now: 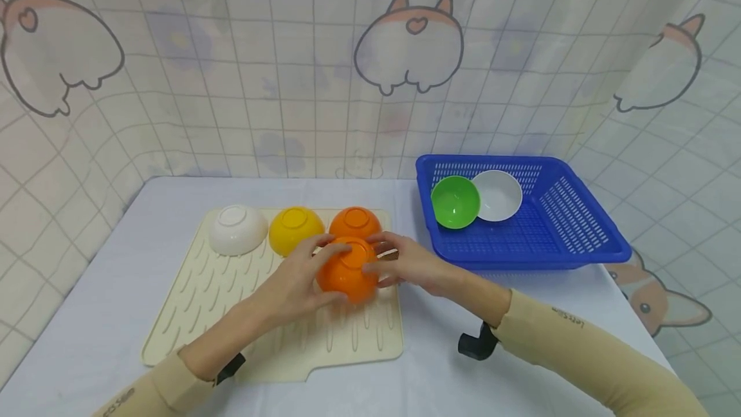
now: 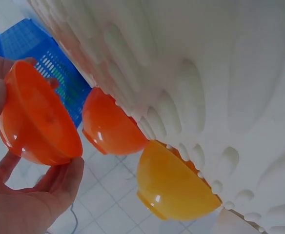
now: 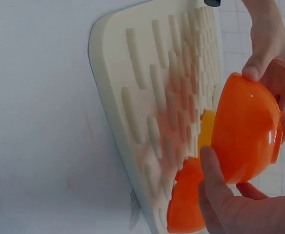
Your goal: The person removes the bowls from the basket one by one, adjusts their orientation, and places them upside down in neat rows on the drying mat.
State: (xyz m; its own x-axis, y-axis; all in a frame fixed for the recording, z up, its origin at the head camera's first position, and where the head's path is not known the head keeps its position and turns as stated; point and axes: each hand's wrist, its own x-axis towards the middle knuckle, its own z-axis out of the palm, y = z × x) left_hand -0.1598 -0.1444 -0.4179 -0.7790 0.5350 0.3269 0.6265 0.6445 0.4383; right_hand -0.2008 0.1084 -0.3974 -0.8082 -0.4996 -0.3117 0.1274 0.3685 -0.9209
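Note:
An orange bowl (image 1: 349,275) is held upside down just above the cream ribbed drying mat (image 1: 231,304), a gap showing beneath its rim in both wrist views. My left hand (image 1: 298,278) grips its left side, thumb at the rim and fingers over the base. On the opposite side my right hand (image 1: 408,264) holds it with curled fingers. Behind it a second orange bowl (image 1: 354,221) rests upside down on the mat. Left of that come an upturned yellow bowl (image 1: 292,230) and an upturned white bowl (image 1: 236,230).
To the right stands a blue plastic basket (image 1: 556,166) with perforated sides. Inside it a green bowl (image 1: 454,204) and another white bowl (image 1: 500,197) lean in its left part. A white cloth (image 1: 440,365) covers the table, and a patterned curtain (image 1: 324,127) hangs behind.

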